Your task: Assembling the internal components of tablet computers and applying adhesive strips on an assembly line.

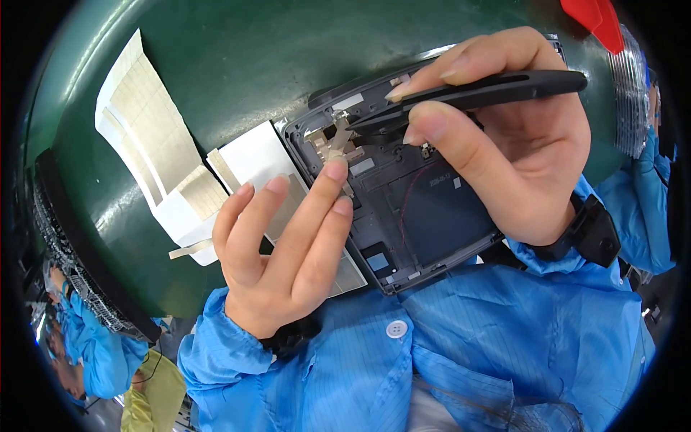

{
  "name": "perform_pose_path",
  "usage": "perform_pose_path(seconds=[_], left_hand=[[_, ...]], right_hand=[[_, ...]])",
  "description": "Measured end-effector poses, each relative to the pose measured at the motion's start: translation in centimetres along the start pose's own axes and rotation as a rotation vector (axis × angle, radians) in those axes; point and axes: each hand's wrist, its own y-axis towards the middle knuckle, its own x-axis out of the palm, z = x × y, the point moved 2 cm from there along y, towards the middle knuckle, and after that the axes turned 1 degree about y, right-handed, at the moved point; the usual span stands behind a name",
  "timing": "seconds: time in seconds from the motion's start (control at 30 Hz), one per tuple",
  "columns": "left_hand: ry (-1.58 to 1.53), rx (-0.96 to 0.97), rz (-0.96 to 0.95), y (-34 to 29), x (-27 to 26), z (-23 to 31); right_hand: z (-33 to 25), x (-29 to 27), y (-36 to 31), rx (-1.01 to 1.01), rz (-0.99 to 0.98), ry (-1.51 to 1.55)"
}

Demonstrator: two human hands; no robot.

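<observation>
A dark tablet-like housing (446, 205) lies tilted in front of me, with a thin red wire and small fittings inside. My right hand (536, 155) grips black tweezers (504, 90) between thumb and fingers. Their tips reach a small grey-beige tape strip (337, 142) near the housing's upper left corner. At that strip's lower end rests the index fingertip of my left hand (288, 266). The left fingers are stretched out and apart; its thumb is hidden. Whether the tweezer tips pinch the strip is too small to tell.
Left of the housing are a white sheet with grey strips (248, 155) and a creased backing sheet with beige tape (147, 119). All lie on a green tabletop (266, 65). A red object (596, 21) and ribbed clear plastic (628, 101) stand far right. People in blue sit at both sides.
</observation>
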Motion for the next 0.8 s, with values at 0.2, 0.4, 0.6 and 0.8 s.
perform_pose_path(seconds=[0.2,0.4,0.6,0.8], left_hand=[[-0.047,-0.006,0.006,0.1,0.1,-0.3],[-0.045,0.013,-0.02,0.1,0.0,-0.4],[-0.057,0.021,0.0,-0.3,0.7,-0.2],[-0.034,-0.023,-0.107,0.1,0.7,-0.3]], right_hand=[[-0.6,0.3,-0.1,0.139,0.038,-0.064],[-0.6,0.6,0.2,0.038,0.107,-0.123],[-0.6,0.5,0.2,0.043,0.095,-0.181],[-0.9,0.8,0.5,0.118,0.081,-0.219]])
